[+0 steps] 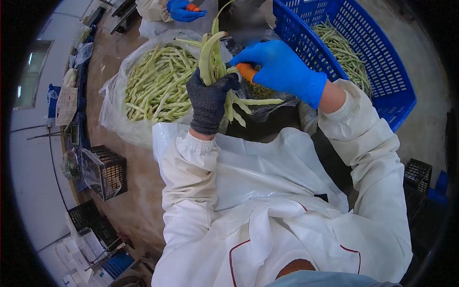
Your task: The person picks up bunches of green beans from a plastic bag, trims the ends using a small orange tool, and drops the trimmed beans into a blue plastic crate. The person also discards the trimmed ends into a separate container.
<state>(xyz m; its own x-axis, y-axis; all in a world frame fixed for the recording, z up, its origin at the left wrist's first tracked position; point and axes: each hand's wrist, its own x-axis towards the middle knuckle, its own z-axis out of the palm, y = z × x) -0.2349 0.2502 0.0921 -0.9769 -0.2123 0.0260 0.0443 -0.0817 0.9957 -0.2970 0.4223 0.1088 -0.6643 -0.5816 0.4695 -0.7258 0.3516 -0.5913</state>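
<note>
Left hand fingers clamped round bean bunch, ends left exposed; right hand fingers wrapped tight on orange tool, just beside them.

Floor (wet, perhaps) carries bean bag, blue crate.

This is a vegetable packing or processing room, not a home kitchen. A large clear plastic bag bulging with green beans stands on a bare concrete floor, and a blue plastic crate beside it holds more. Black crates stand along the pale wall. The person wears a white work coat under a plastic apron, and a co-worker's blue-gloved hand shows at the top edge.
</note>
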